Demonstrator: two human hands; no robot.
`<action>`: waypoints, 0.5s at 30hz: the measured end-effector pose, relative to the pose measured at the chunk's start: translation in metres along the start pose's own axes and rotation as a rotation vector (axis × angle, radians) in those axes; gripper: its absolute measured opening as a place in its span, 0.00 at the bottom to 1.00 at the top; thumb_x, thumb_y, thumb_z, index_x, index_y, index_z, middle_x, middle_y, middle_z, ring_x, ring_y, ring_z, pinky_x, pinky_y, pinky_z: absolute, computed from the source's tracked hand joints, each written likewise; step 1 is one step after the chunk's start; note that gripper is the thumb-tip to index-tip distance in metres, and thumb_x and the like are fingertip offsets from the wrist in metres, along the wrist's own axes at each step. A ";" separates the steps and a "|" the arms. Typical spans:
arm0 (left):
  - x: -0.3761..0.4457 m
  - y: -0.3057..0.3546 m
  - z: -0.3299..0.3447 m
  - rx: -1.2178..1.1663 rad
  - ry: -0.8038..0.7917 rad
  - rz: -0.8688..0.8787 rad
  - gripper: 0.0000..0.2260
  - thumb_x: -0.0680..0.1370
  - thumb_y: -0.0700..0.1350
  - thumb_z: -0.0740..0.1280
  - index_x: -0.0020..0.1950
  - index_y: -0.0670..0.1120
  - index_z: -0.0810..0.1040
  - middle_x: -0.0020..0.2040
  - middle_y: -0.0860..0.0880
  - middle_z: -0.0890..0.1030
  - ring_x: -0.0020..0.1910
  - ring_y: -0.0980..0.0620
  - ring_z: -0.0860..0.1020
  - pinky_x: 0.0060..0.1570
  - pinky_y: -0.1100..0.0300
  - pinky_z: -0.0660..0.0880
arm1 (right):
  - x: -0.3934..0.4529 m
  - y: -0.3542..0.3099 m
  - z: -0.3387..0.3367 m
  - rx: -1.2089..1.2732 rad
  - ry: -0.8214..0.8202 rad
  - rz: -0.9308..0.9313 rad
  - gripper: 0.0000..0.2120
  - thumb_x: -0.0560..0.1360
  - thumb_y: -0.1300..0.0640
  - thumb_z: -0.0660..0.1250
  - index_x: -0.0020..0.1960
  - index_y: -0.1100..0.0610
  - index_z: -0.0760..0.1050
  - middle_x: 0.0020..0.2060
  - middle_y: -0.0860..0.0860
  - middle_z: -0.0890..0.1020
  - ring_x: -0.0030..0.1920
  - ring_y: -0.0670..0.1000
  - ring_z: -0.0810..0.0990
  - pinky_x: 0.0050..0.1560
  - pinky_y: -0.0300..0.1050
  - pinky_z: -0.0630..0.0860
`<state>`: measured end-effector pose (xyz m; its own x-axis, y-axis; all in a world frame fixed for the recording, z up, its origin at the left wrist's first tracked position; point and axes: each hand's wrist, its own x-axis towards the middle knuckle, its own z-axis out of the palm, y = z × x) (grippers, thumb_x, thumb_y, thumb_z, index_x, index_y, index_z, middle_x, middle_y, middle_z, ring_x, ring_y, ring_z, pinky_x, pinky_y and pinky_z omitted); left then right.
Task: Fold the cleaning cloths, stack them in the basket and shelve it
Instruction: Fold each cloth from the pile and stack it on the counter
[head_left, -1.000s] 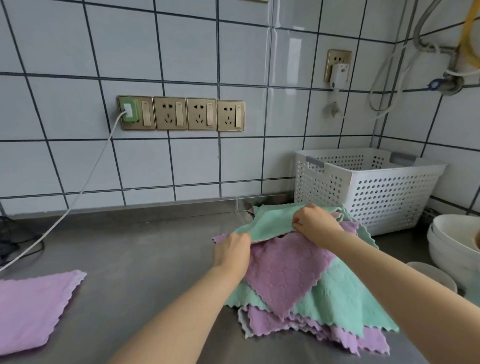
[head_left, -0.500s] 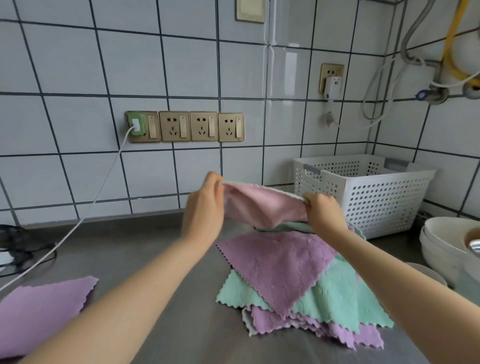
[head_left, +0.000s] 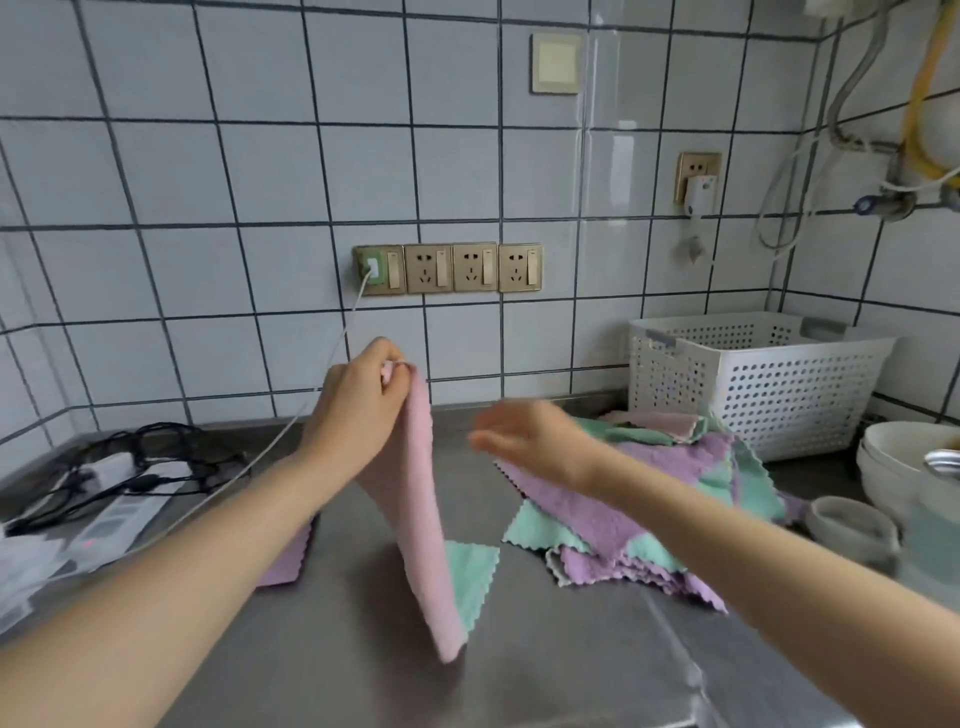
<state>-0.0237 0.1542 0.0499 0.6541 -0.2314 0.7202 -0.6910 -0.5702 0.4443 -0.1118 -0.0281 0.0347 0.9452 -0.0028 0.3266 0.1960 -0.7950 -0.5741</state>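
Pinched between the thumb and curled fingers of our left hand (head_left: 363, 410), one corner of the pink cloth (head_left: 423, 519) is held up above the steel counter (head_left: 545, 665), and the rest of it hangs down in a long, narrow drape whose lower tip reaches close to the counter — whether it touches we cannot tell. Our right hand (head_left: 524, 441) holds nothing; it is blurred, with fingers spread and loosely straight, just to the right of the hanging cloth and apart from it. From the way it falls limp and folds on itself, we judge the cloth very light, soft and without any stiffness, fuzzy enough not to slip from a pinch and in no way fragile. It will not keep a shape in the air, so we think the best hold is at two neighbouring corners along the wavy edge, pulled taut, with the folding done flat on the counter. A mint green cloth (head_left: 470, 577) lies on the counter just behind the hanging one, and a purple cloth (head_left: 285, 561) shows under our left forearm. To the right sits the loose pile of cloths (head_left: 649, 504), purple and green — not yet folded. Beyond it, against the tiled wall, stands the white basket (head_left: 753, 379), and no cloth shows above its rim.
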 end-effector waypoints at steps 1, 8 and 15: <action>-0.003 0.003 -0.004 -0.017 0.004 0.012 0.03 0.79 0.45 0.61 0.49 0.49 0.74 0.43 0.47 0.81 0.41 0.49 0.75 0.40 0.58 0.68 | -0.003 -0.012 0.017 -0.013 -0.058 -0.020 0.20 0.74 0.46 0.69 0.57 0.61 0.77 0.53 0.54 0.83 0.54 0.53 0.80 0.59 0.50 0.74; -0.009 0.011 -0.055 0.017 0.032 0.199 0.03 0.80 0.47 0.60 0.51 0.50 0.73 0.41 0.48 0.81 0.41 0.44 0.79 0.42 0.49 0.76 | -0.007 -0.043 0.055 0.380 -0.200 -0.009 0.14 0.70 0.50 0.74 0.47 0.59 0.76 0.41 0.47 0.78 0.42 0.46 0.76 0.48 0.47 0.74; 0.001 0.007 -0.097 0.153 0.138 0.241 0.02 0.79 0.50 0.62 0.49 0.52 0.72 0.39 0.46 0.81 0.39 0.40 0.78 0.39 0.48 0.76 | -0.016 -0.062 0.047 0.635 -0.334 0.058 0.15 0.72 0.55 0.72 0.55 0.59 0.75 0.46 0.51 0.77 0.45 0.47 0.78 0.50 0.46 0.80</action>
<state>-0.0582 0.2267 0.1055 0.4215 -0.2711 0.8653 -0.7600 -0.6261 0.1741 -0.1269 0.0497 0.0292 0.9682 0.2319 0.0938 0.1614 -0.2924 -0.9426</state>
